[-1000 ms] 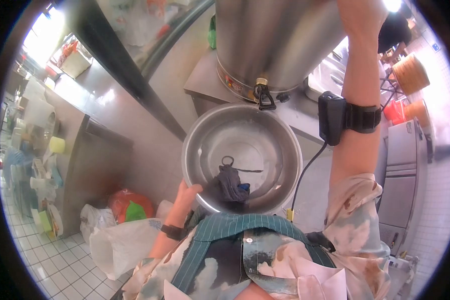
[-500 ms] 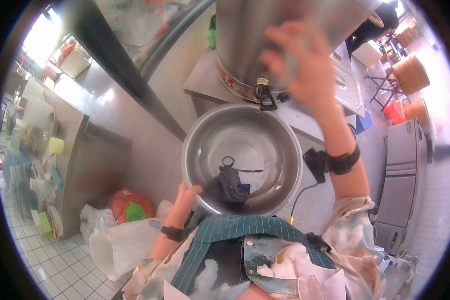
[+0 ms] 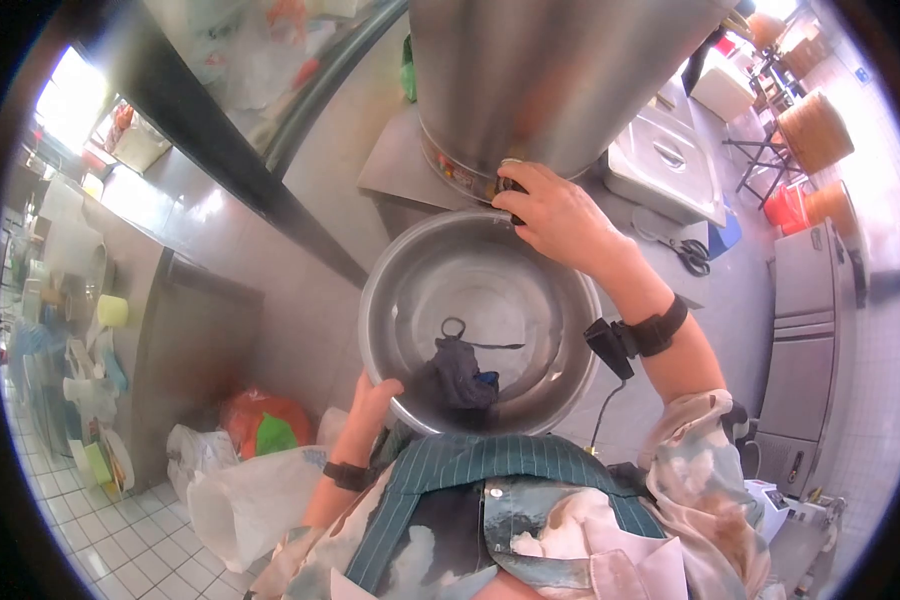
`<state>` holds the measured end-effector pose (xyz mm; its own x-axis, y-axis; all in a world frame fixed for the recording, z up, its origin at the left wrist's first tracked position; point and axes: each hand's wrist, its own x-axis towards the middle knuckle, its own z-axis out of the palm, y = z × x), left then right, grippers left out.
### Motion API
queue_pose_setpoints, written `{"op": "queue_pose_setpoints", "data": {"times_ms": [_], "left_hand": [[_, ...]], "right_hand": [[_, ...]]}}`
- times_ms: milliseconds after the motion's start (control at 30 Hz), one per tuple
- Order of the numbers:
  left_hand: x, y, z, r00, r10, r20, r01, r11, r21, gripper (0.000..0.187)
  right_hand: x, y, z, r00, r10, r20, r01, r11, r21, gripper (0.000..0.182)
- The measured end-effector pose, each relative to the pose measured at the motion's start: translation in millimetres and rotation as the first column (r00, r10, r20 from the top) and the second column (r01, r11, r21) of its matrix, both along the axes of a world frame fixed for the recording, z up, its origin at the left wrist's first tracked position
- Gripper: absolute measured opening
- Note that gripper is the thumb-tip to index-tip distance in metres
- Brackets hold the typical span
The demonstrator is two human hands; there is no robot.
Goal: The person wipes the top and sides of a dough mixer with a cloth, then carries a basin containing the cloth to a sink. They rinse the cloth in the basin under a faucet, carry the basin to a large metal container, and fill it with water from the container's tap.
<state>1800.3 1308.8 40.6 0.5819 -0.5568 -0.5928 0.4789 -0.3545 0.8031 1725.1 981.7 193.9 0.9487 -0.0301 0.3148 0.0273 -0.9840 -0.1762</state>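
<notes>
A large metal basin (image 3: 480,270) sits below a tall steel container (image 3: 560,80). Inside the basin lies a dark grey cloth (image 3: 458,375) with a loop and a thin strap. The basin's lower left rim is in my left hand (image 3: 370,400), thumb over the edge. At the base of the container, my right hand (image 3: 560,215) has its fingers wrapped round the black-handled tap (image 3: 513,187), above the basin's far rim. The hand covers most of the tap.
Right of the container are a lidded steel tray (image 3: 665,160) and black-handled scissors (image 3: 692,255). A steel cabinet (image 3: 800,350) stands farther right. Plastic bags (image 3: 255,490) lie at the lower left, near a metal-sided counter (image 3: 195,350). A dark post (image 3: 230,140) slants down toward the basin.
My right hand has come down from in front of the container onto the tap. The scissors and more of the tray now show. My left hand still holds the rim.
</notes>
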Motion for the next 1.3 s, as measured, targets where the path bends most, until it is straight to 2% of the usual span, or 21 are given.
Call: {"op": "queue_pose_setpoints", "data": {"times_ms": [100,167,300,367,400,467,533,600,667,700,767,867,900,933,1000,1167,1300], "left_hand": [[0.6,2.3,-4.3,1.0,0.007,-0.004,-0.007,1.0,-0.025,0.038],[1.0,0.6,-1.7,1.0,0.009,-0.009,-0.009,0.998,-0.059,0.04],[3.3,2.5,-5.8,1.0,0.018,-0.012,-0.018,0.999,-0.035,0.041],[4.2,2.0,-7.2,0.999,0.024,-0.022,-0.024,0.999,-0.031,0.041],[4.7,1.7,-6.6,0.999,0.022,-0.027,-0.022,0.999,-0.03,0.041],[6.5,1.1,-4.8,0.999,0.012,-0.05,-0.013,1.0,-0.018,0.04],[7.8,0.9,-6.0,0.999,0.015,-0.043,-0.016,1.0,-0.004,0.039],[9.8,0.6,-6.3,0.999,0.006,-0.036,-0.006,1.0,0.009,0.039],[12.6,-0.1,-4.0,0.998,-0.035,-0.047,0.037,0.998,0.042,0.04],[14.9,0.4,-4.5,0.998,-0.046,-0.048,0.048,0.998,0.038,0.04],[19.3,2.2,-5.6,0.994,-0.095,-0.046,0.099,0.991,0.09,0.042],[22.0,-4.9,17.3,0.984,-0.168,0.06,0.16,0.98,0.117,0.042],[25.7,-0.3,-4.6,0.981,-0.165,0.105,0.16,0.985,0.058,0.044],[26.5,-1.3,-6.6,0.97,-0.212,0.116,0.208,0.977,0.045,0.044],[26.2,-5.0,-8.7,0.984,-0.07,0.162,0.071,0.997,0.001,0.046],[36.2,-21.4,-3.2,0.957,-0.217,0.194,0.224,0.974,-0.015,0.048],[32.7,-36.1,12.2,0.872,-0.36,0.331,0.354,0.932,0.08,0.044]], "right_hand": [[5.3,-2.6,6.0,1.0,0.002,0.014,-0.002,1.0,-0.011,0.02],[13.4,-6.3,17.2,0.979,-0.11,-0.174,0.161,0.933,0.321,0.021],[19.1,-4.8,18.4,0.974,-0.179,-0.139,0.216,0.917,0.335,0.027],[14.2,0.0,9.1,0.948,-0.23,0.221,0.1,0.871,0.48,0.032],[8.4,-0.2,1.6,0.948,-0.232,0.217,0.104,0.871,0.48,0.032],[-13.3,-8.3,-23.8,0.866,-0.454,0.21,0.203,0.702,0.682,0.04],[-45.5,-18.3,-70.8,0.795,-0.607,0.015,0.459,0.617,0.639,0.045],[-85.0,-12.8,-111.8,0.724,-0.684,-0.093,0.668,0.66,0.344,0.051],[-114.8,2.5,-137.3,0.609,-0.763,-0.217,0.78,0.526,0.34,0.053],[-124.2,12.8,-145.2,0.601,-0.77,-0.214,0.786,0.519,0.337,0.053],[-138.2,31.9,-159.1,0.484,-0.8,-0.355,0.857,0.349,0.38,0.051],[-146.9,36.7,-173.5,0.403,-0.843,-0.356,0.853,0.205,0.479,0.049],[-148.1,38.6,-181.1,0.388,-0.876,-0.286,0.827,0.194,0.528,0.046],[-148.0,42.1,-179.8,0.346,-0.899,-0.269,0.831,0.161,0.532,0.046],[-152.7,51.1,-177.2,0.321,-0.894,-0.313,0.844,0.12,0.523,0.046],[-189.7,87.6,-180.4,0.151,-0.95,-0.272,0.823,-0.032,0.568,0.045],[-217.9,105.0,-173.1,0.068,-0.974,-0.215,0.771,-0.085,0.631,0.046]]}}
